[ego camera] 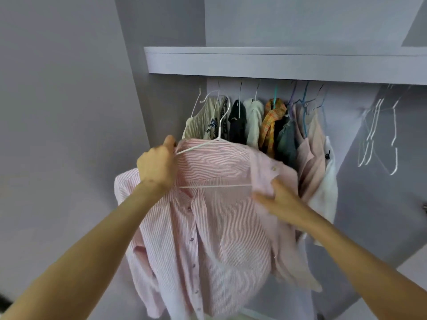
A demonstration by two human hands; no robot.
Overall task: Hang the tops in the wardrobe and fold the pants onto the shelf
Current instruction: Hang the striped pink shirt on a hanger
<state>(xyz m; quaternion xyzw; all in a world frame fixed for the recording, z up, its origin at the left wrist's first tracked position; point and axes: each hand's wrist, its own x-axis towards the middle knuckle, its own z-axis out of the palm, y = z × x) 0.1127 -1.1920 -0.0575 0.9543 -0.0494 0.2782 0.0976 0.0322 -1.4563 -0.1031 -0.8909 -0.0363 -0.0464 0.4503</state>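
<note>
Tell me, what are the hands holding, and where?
The left hand grips the pink striped button shirt at its left shoulder, over the white wire hanger. The right hand pinches the right shoulder fabric.

a few bare white wire hangers (pixel 379 132) hang at the right, against the pale grey wall (pixel 57 88).

A pale shelf (pixel 277 63) spans the wardrobe above the hanging clothes (pixel 261 125). Their hangers hook beneath its front edge, probably on a rail hidden there. Empty hangers (pixel 379 135) dangle toward its right end.
</note>
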